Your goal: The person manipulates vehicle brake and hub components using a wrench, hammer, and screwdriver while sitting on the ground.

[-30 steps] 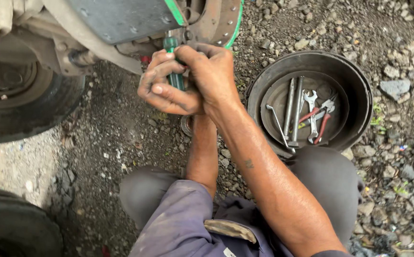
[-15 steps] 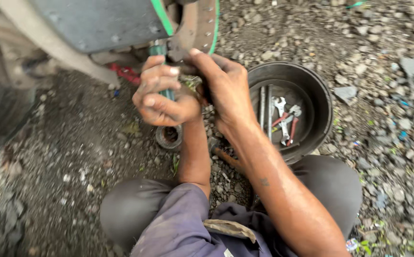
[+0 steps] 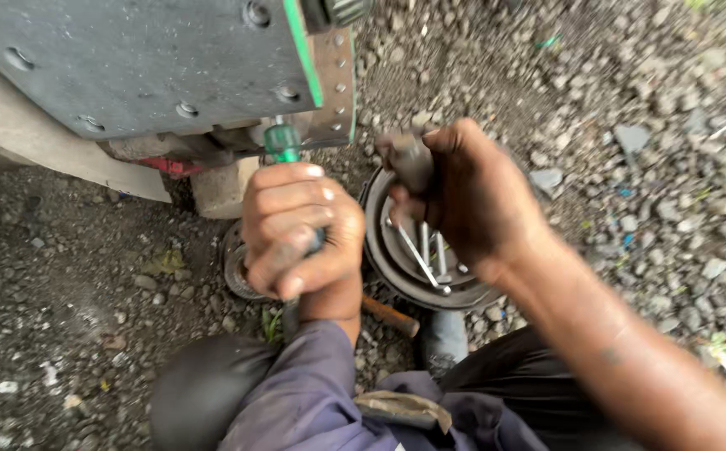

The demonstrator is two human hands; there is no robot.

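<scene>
My left hand is closed around a green-handled screwdriver, whose upper end points at the underside of a grey brake shoe with a green edge. My right hand is a little to the right, apart from the left, and grips a dark metal tool whose shape is blurred. It hovers over a round black metal drum on the ground that holds a few wrenches.
A round metal ring lies on the gravel under my left hand. A rusty rod lies by my knees. Loose stones cover the ground to the right. A concrete block sits below the brake assembly.
My right hand has come off the screwdriver and left hand and moved right, now gripping a dark tool over the drum. The view has shifted closer to the brake shoe.
</scene>
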